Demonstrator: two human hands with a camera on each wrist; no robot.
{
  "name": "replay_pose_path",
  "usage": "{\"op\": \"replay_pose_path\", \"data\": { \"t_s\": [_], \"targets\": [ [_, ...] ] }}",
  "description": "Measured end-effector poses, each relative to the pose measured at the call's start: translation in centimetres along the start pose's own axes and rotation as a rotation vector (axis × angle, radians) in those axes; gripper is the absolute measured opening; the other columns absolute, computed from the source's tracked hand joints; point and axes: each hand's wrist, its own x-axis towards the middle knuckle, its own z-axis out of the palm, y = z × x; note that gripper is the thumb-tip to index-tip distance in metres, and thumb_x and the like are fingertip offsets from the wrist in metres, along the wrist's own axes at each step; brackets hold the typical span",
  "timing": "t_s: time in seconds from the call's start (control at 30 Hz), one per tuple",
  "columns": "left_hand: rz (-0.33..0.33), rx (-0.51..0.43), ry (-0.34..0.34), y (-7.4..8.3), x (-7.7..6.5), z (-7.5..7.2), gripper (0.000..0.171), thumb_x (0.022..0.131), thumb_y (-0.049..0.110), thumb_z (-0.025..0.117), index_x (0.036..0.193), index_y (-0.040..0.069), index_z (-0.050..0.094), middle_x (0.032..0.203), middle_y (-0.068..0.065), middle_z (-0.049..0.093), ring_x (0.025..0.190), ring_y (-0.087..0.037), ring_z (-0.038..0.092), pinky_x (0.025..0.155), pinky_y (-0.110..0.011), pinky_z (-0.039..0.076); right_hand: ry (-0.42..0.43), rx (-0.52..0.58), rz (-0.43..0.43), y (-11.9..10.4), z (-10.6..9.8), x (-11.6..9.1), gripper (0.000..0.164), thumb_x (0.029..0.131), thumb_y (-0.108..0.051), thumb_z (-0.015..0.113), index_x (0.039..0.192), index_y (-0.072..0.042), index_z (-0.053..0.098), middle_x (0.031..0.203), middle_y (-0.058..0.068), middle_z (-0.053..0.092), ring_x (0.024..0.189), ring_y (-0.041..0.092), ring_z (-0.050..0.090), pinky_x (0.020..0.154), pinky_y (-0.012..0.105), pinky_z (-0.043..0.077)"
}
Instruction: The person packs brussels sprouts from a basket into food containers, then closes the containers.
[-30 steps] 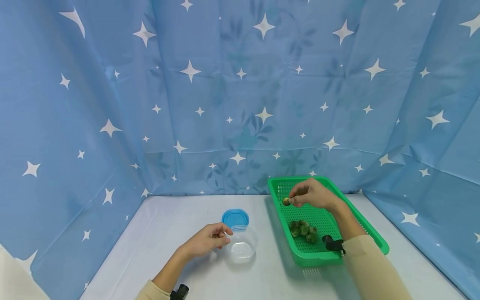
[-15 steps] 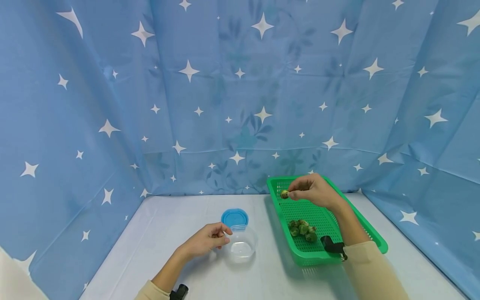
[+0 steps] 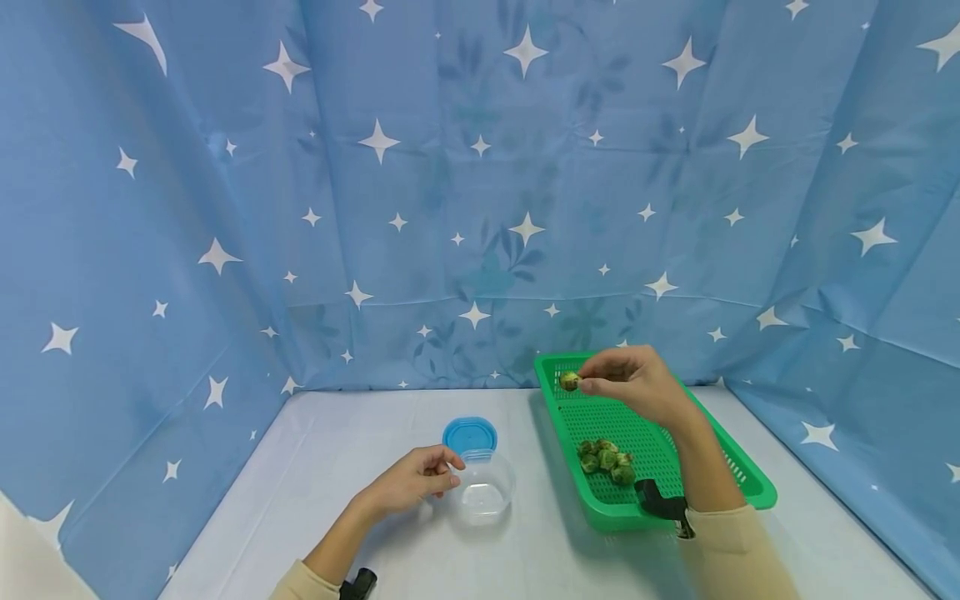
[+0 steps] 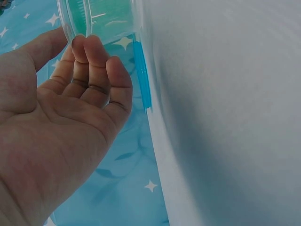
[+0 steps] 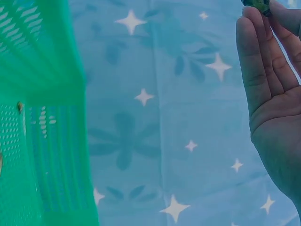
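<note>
My right hand (image 3: 633, 383) pinches a Brussels sprout (image 3: 569, 381) between thumb and fingertips, raised over the far part of a green plastic basket (image 3: 592, 510). In the right wrist view, only part of that sprout (image 5: 256, 4) shows at the top edge. Several more Brussels sprouts (image 3: 606, 458) lie bunched on the basket floor. On the white table, my left hand (image 3: 412, 481) holds the left rim of a clear round plastic container (image 3: 483, 500). Its curled fingertips and thumb meet the rim in the left wrist view, where the container (image 4: 110, 19) is cut off by the frame.
A round blue lid (image 3: 470, 435) lies flat just behind the container. White tablecloth (image 3: 315, 467) covers the table. Blue star-patterned curtain (image 3: 480, 208) hangs behind and at both sides. A tiny dark bit (image 5: 19, 107) sits near the basket's corner.
My right hand has lifted the sprout slightly higher and turned a little, its forearm swinging inward. The left hand and the container have stayed in place.
</note>
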Motion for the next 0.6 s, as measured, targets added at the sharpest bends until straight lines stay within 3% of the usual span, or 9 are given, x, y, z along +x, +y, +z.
{"op": "replay_pose_path", "data": {
  "t_s": [0.37,0.6],
  "targets": [
    [-0.003,0.006,-0.002,0.1,0.0,0.1,0.027,0.106,0.014,0.061,0.127,-0.003,0.062,0.090,-0.002,0.059,0.082,-0.020,0.057,0.073,-0.032,0.050,0.067,0.057,-0.173,-1.8,2.5,-1.8,0.020,0.088,0.012,0.074,0.100,-0.003,0.078,0.093,0.003,0.077,0.078,0.020,0.073,0.063,0.031,0.059],
    [-0.006,0.009,0.002,0.2,0.0,0.1,0.026,0.106,0.013,0.061,0.127,-0.003,0.062,0.089,-0.002,0.059,0.082,-0.020,0.057,0.073,-0.033,0.050,0.034,0.066,-0.181,-1.4,3.5,-1.7,0.020,0.090,0.012,0.072,0.101,-0.004,0.078,0.094,0.005,0.077,0.080,0.017,0.074,0.065,0.033,0.060]
  ]
}}
